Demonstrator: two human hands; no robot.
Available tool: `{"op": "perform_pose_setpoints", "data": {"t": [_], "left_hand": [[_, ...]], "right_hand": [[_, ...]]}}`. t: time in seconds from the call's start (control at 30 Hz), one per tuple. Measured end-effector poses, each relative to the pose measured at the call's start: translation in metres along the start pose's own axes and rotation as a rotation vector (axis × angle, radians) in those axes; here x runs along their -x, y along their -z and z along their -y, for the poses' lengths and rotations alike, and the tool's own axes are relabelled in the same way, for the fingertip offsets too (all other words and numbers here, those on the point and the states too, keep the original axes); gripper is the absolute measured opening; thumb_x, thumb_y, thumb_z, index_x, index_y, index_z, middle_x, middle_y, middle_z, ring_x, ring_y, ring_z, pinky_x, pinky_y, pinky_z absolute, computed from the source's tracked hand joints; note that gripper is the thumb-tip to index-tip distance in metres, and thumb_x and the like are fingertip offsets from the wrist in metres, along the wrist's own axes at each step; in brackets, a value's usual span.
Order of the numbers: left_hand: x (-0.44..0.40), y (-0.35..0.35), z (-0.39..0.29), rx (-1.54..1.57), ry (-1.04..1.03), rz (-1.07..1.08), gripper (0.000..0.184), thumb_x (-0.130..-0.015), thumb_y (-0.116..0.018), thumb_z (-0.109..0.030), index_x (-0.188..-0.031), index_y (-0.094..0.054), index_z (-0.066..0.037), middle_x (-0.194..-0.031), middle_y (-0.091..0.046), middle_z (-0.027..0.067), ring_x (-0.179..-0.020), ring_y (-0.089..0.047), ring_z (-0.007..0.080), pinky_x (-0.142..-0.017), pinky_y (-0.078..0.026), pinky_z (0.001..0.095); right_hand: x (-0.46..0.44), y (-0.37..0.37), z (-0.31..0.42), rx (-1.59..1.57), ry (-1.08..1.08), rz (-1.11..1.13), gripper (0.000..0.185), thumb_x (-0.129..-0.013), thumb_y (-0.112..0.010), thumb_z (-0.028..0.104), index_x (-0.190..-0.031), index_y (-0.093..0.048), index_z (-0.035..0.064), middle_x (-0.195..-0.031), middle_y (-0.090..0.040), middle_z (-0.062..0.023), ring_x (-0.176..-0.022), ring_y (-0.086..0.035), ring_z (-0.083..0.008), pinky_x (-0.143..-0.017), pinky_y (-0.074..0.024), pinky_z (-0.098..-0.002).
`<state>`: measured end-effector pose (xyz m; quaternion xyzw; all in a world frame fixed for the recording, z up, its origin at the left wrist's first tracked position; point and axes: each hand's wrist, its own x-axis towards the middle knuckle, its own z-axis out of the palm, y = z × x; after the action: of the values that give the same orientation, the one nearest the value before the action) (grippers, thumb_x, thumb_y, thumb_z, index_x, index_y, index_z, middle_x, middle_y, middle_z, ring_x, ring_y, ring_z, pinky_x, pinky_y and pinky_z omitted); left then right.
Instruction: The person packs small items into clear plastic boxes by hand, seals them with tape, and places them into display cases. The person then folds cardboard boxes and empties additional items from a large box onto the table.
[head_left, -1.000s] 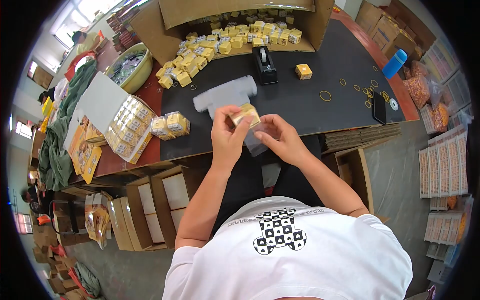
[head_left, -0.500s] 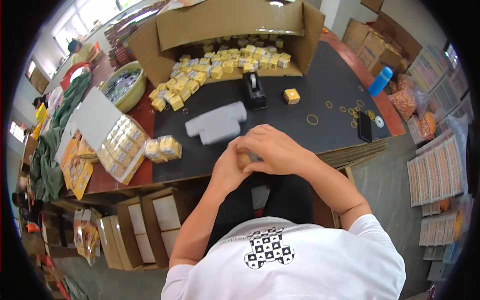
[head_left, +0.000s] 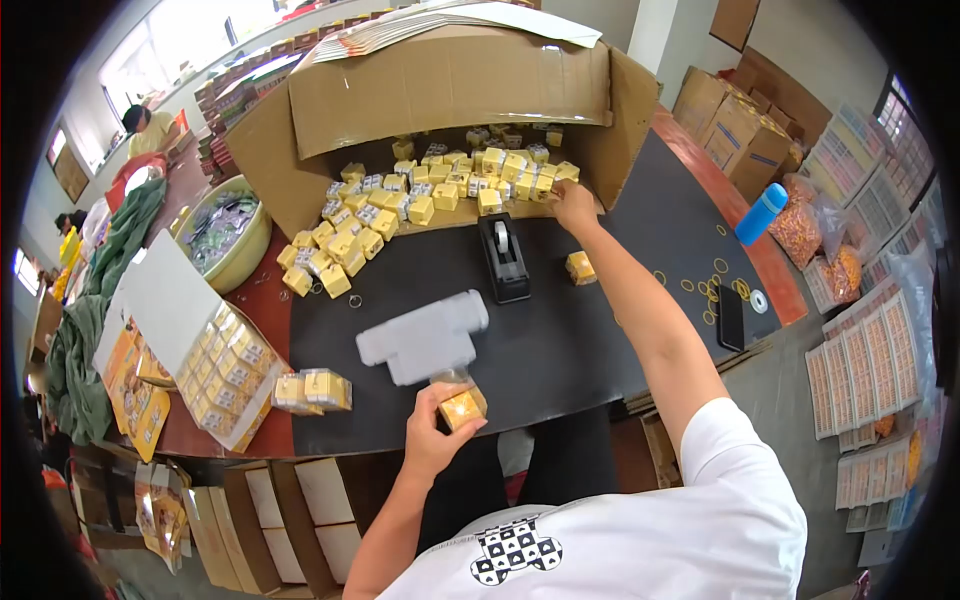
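My left hand (head_left: 437, 428) is closed around a small yellow box (head_left: 463, 409) near the table's front edge. Clear plastic shows at the top of that box. My right arm stretches across to the heap of small yellow boxes (head_left: 420, 210), and my right hand (head_left: 574, 206) has its fingers closed at a box (head_left: 543, 187) on the heap's right side. Between my hands lies a stack of translucent plastic pieces (head_left: 425, 335). A black tape dispenser (head_left: 505, 260) stands beyond it, with a single yellow box (head_left: 580, 267) to its right.
A large cardboard carton (head_left: 450, 95) surrounds the heap. On the left are a display box (head_left: 228, 375) with filled rows, two wrapped boxes (head_left: 312, 391) and a basin (head_left: 228, 235). Rubber bands (head_left: 721, 266), a phone (head_left: 731, 320) and a blue bottle (head_left: 762, 214) are on the right.
My hands were together around something small at the front edge. Now my right hand has moved forward to the heap, while my left hand holds the box alone. The view has shifted.
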<state>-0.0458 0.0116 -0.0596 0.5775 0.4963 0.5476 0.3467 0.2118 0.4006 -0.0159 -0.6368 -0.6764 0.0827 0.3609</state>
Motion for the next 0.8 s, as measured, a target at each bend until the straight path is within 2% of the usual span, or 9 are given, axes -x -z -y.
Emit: {"op": "perform_pose_setpoints", "data": {"t": [0.07,0.2,0.23,0.37,0.57,0.7,0.73,0.8], "left_hand": [[-0.001,0.001,-0.002,0.034,0.016,-0.019,0.061,-0.072,-0.089,-0.008,-0.124,-0.058,-0.002,-0.113,-0.067,0.0095,-0.097,-0.066,0.0227,-0.087,-0.052,0.0309],[0.004,0.002,-0.010,0.003,0.124,0.028,0.057,-0.074,-0.084,0.005,-0.123,-0.054,0.000,-0.117,-0.065,0.0121,-0.095,-0.065,0.0193,-0.089,-0.053,0.0302],[0.002,0.003,-0.009,0.002,0.126,0.027,0.057,-0.074,-0.084,0.005,-0.123,-0.054,0.000,-0.117,-0.065,0.0121,-0.095,-0.065,0.0193,-0.089,-0.053,0.0302],[0.005,0.001,-0.009,-0.060,0.078,0.021,0.057,-0.074,-0.084,0.005,-0.123,-0.054,0.000,-0.114,-0.066,0.0118,-0.089,-0.066,0.0191,-0.086,-0.054,0.0292],[0.005,0.004,0.001,-0.074,0.016,0.039,0.058,-0.074,-0.084,0.005,-0.123,-0.054,-0.001,-0.117,-0.066,0.0128,-0.091,-0.066,0.0187,-0.085,-0.054,0.0283],[0.004,0.004,-0.001,-0.120,-0.099,0.060,0.056,-0.074,-0.084,0.004,-0.122,-0.055,-0.001,-0.121,-0.065,0.0137,-0.093,-0.066,0.0194,-0.084,-0.054,0.0282],[0.003,0.004,-0.005,-0.116,-0.101,0.065,0.056,-0.074,-0.084,0.004,-0.122,-0.055,-0.001,-0.121,-0.065,0.0137,-0.093,-0.066,0.0194,-0.084,-0.054,0.0282],[0.003,0.005,-0.015,0.091,-0.019,0.090,0.055,-0.073,-0.085,0.002,-0.121,-0.056,-0.001,-0.125,-0.064,0.0142,-0.098,-0.066,0.0211,-0.088,-0.053,0.0302]], "right_hand": [[-0.017,-0.021,-0.004,0.029,-0.009,-0.037,0.033,-0.080,-0.075,0.011,-0.113,-0.070,0.0042,-0.097,-0.071,-0.0115,-0.087,-0.067,-0.0326,-0.079,-0.0539,-0.0396],[-0.037,-0.046,-0.014,0.152,0.265,-0.146,0.044,-0.077,-0.076,0.008,-0.120,-0.067,0.0054,-0.113,-0.066,-0.0131,-0.105,-0.064,-0.0372,-0.088,-0.0530,-0.0427],[-0.037,-0.046,-0.015,0.150,0.264,-0.144,0.044,-0.077,-0.076,0.008,-0.120,-0.067,0.0054,-0.113,-0.066,-0.0131,-0.105,-0.064,-0.0372,-0.088,-0.0530,-0.0427],[-0.032,-0.027,-0.025,0.158,0.442,0.066,0.049,-0.074,-0.076,0.004,-0.122,-0.065,0.0048,-0.117,-0.063,-0.0131,-0.111,-0.061,-0.0359,-0.091,-0.0528,-0.0394],[-0.005,0.027,-0.002,-0.019,0.330,0.205,0.059,-0.076,-0.076,0.003,-0.133,-0.060,0.0042,-0.117,-0.064,-0.0119,-0.109,-0.062,-0.0333,-0.093,-0.0534,-0.0384],[0.064,0.102,0.038,-0.990,0.064,0.486,0.064,-0.080,-0.075,0.003,-0.141,-0.055,0.0027,-0.115,-0.064,-0.0126,-0.108,-0.062,-0.0307,-0.098,-0.0514,-0.0388],[0.082,0.118,0.047,-0.987,0.062,0.482,0.064,-0.080,-0.075,0.003,-0.141,-0.055,0.0027,-0.115,-0.064,-0.0126,-0.108,-0.062,-0.0307,-0.098,-0.0514,-0.0388],[0.123,0.143,0.067,-1.253,0.048,0.585,0.063,-0.082,-0.075,0.007,-0.142,-0.055,0.0031,-0.115,-0.065,-0.0130,-0.108,-0.062,-0.0300,-0.101,-0.0508,-0.0393]]}}
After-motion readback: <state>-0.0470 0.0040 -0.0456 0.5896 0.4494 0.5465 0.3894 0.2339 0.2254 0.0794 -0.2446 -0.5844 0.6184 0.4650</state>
